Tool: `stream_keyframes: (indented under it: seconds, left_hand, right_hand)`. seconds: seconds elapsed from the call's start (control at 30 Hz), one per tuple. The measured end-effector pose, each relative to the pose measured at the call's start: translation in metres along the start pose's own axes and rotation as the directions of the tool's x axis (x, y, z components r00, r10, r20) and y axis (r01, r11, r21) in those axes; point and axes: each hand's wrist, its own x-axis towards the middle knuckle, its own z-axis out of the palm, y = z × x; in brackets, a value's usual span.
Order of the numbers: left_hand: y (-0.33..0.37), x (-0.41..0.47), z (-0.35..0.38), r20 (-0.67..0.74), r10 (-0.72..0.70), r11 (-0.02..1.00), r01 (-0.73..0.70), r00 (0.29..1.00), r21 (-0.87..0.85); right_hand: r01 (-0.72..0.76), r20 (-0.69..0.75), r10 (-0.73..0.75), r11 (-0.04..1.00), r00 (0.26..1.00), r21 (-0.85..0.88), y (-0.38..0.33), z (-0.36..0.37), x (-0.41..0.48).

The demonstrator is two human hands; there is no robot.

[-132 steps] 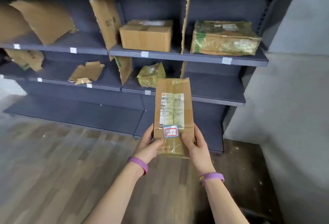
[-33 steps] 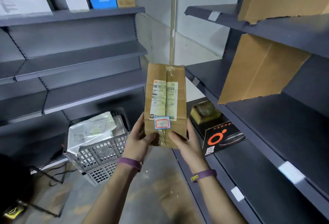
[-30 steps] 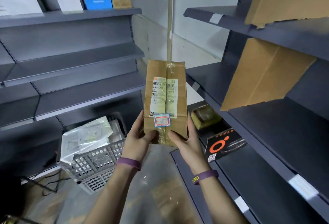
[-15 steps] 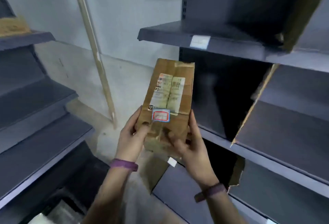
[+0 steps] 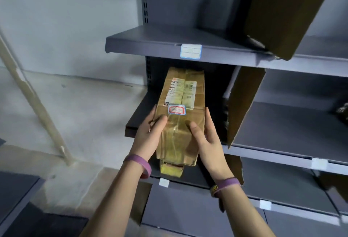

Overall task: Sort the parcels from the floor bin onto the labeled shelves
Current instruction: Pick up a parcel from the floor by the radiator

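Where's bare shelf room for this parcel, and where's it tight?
Free: the end bay between upright and cardboard divider, where left hand and right hand hold the parcel; also the next bay past the divider, up to a dark item. Tight: right hand beside the divider.

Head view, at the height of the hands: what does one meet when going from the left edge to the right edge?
leaning pale strip → left hand → parcel, held between both hands → right hand → cardboard divider
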Motion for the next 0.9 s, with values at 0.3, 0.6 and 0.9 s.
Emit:
stream_keyframes:
  seconds: [0.3, 0.6, 0.9]
  left_hand:
    - [0.016, 0.034, 0.001, -0.119, -0.126, 0.968, 0.149, 0.985, 0.204]
    - [-0.045, -0.026, -0.014, -0.08, 0.147, 0.951, -0.119, 0.986, 0.284]
    - [-0.057, -0.037, -0.008, -0.039, 0.249, 0.904, -0.218, 0.968, 0.367]
  right_hand:
    - [-0.03, -0.031, 0.027, 0.995, 0.999, -0.09, -0.003, 0.005, 0.032]
    - [0.133, -0.046, -0.206, 0.77, 0.977, -0.624, 0.05, -0.008, -0.032]
    - [0.153, 0.071, -0.164, 0.574, 0.984, -0.805, 0.07, -0.015, -0.043]
